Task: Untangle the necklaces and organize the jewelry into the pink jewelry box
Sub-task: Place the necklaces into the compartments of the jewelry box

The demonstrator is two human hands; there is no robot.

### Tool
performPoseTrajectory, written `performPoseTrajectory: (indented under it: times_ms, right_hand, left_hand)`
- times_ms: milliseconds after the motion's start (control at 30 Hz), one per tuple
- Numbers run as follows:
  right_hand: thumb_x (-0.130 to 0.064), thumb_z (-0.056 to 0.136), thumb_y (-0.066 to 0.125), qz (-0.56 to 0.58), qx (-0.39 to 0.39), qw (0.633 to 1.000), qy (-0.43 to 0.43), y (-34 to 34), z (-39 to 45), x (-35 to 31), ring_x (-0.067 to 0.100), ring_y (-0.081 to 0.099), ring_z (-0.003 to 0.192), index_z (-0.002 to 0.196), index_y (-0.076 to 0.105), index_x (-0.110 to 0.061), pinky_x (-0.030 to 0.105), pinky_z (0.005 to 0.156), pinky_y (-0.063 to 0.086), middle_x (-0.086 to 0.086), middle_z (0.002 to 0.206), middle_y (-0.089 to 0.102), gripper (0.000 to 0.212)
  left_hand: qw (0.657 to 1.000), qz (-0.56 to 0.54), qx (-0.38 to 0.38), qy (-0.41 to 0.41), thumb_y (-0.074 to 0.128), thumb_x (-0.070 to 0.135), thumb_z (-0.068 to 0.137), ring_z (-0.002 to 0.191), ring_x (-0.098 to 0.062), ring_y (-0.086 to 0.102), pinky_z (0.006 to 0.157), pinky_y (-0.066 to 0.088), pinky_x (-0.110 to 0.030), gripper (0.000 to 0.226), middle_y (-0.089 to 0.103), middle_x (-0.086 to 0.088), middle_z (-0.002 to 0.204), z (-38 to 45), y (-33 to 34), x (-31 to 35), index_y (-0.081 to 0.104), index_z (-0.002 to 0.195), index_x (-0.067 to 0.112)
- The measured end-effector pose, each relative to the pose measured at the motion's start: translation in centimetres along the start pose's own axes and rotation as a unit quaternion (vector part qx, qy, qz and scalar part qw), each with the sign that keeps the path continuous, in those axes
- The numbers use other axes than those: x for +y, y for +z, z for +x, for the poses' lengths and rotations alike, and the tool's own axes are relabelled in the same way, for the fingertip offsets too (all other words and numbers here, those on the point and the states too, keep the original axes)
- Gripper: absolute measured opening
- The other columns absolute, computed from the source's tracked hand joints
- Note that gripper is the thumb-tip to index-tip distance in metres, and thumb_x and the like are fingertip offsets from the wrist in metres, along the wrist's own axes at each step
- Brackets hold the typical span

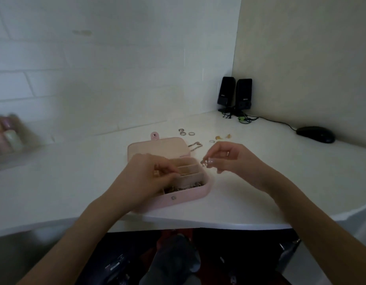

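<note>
The pink jewelry box [188, 197] lies open on the white desk, its lid [157, 147] folded back. Chains [184, 187] fill its front compartment. My left hand [151, 177] reaches into the box's left side with fingers curled; what it pinches is hidden. My right hand [225, 157] hovers just right of the box and pinches a small silver piece [203, 163]. Behind the box lie several rings [185, 132], a chain [195, 145], amber earrings [223, 137] and a small ring [212, 141].
Two black speakers [234, 93] with cables stand in the back corner. A black mouse [315, 134] sits at the right. A blurred rack of pastel items [7, 132] stands at the left. The desk's curved front edge [198, 223] runs below the box.
</note>
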State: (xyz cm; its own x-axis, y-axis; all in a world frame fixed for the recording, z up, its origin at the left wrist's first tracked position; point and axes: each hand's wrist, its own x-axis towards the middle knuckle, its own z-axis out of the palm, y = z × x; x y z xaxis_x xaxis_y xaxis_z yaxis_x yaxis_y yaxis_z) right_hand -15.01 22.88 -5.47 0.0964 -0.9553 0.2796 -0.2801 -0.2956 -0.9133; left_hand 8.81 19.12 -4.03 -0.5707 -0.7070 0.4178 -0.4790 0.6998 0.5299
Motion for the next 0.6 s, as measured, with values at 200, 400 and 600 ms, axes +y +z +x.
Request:
performPoseTrajectory:
  times_ms: [200,400,600]
  right_hand:
    - [-0.005,0.081,0.07,-0.198,-0.024,0.979,-0.05,0.1,-0.6,-0.4,0.009,0.064,0.08,0.084,0.071,-0.015,0.025,0.067,0.051,-0.008,0.085,0.07,0.011]
    - [0.002,0.087,0.061,-0.24,-0.047,0.968,-0.057,-0.3,0.0,-0.6,0.005,0.065,0.093,0.093,0.074,-0.02,0.018,0.077,0.051,-0.006,0.098,0.072,0.026]
    - [0.017,0.085,0.041,-0.164,0.09,0.982,0.022,-3.5,1.9,0.3,-0.003,0.061,0.071,0.088,0.074,-0.013,0.007,0.063,0.044,-0.018,0.077,0.07,0.045]
  left_hand:
    - [0.996,0.045,-0.078,0.009,0.067,0.034,0.08,0.085,-0.008,0.066,0.085,0.049,-0.033,0.015,0.073,0.013,0.094,-0.4,0.3,-0.6,0.072,0.093,0.039]
    - [0.997,0.011,-0.075,0.016,0.07,0.025,0.082,0.092,0.007,0.061,0.085,0.045,-0.013,0.022,0.069,0.026,0.091,-0.7,-0.1,-1.0,0.072,0.097,0.041]
    - [1.0,-0.012,-0.016,0.006,0.067,0.019,0.084,0.083,0.024,0.053,0.075,0.034,0.004,0.02,0.062,0.036,0.076,1.5,-0.7,-2.0,0.073,0.098,0.031]
